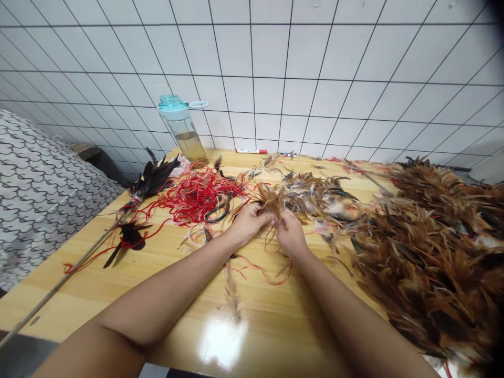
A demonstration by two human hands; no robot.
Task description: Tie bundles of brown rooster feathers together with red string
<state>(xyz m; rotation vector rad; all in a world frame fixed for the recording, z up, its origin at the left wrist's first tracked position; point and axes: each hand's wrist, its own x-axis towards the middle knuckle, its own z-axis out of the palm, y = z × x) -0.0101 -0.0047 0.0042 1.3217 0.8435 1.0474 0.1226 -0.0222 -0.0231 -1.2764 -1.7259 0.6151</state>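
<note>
My left hand (251, 223) and my right hand (290, 232) meet over the middle of the table, both with fingers closed in a pinch. Between them a small bunch of brown feathers (271, 198) points up and away from me, its base hidden by my fingers. A thin red string (271, 282) loops on the wood below my hands; whether it is joined to the bunch I cannot tell. Just beyond my right hand lies a loose pile of brown and dark feathers (315, 191). Left of my hands is a tangle of red string (197, 194).
On the left, a long stick (84, 257) carries black feathers (153, 176) at its far end. A water bottle (187, 136) stands near the tiled wall (271, 63), and a marker (251, 151) lies by it. A large feather heap (437, 268) covers the right side.
</note>
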